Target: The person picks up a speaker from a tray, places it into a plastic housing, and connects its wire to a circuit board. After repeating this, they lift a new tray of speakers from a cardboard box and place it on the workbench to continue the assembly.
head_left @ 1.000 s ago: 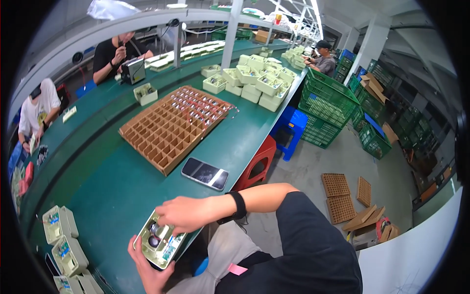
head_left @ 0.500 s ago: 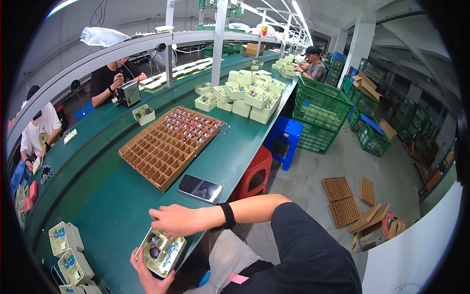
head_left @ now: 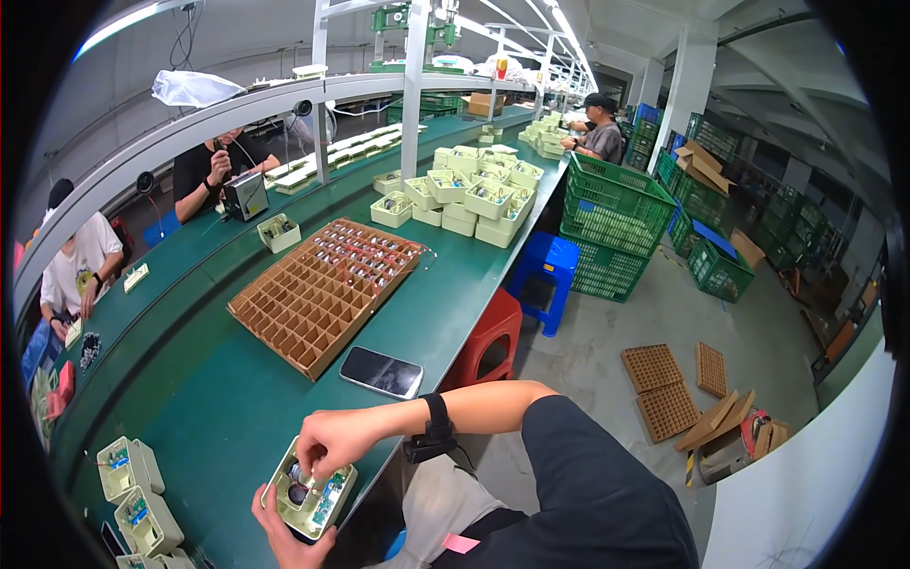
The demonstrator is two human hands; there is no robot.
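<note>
- A pale green plastic box (head_left: 308, 493) with small parts inside sits at the near edge of the green workbench (head_left: 218, 408), at the very bottom of the view.
- The left hand (head_left: 284, 533) cups the box from below, fingers wrapped around its underside; most of that hand is hidden by the box.
- The right hand (head_left: 339, 444) comes across from the right and presses down into the box, fingertips drawn together on something inside; what they pinch is too small to make out.
- Just beyond the box lies a dark phone (head_left: 381, 372), flat on the bench.
- Past the phone stands a brown cardboard grid tray (head_left: 322, 289), its far cells filled with small parts.
- Left of the box, more pale green boxes (head_left: 133, 488) lie in a cluster, partly cut off by the rim.
- Farther along the bench is a stack of similar boxes (head_left: 469, 194).
- Right of the bench stand a red stool (head_left: 493, 332), a blue stool (head_left: 545, 275) and green crates (head_left: 616, 209).
</note>
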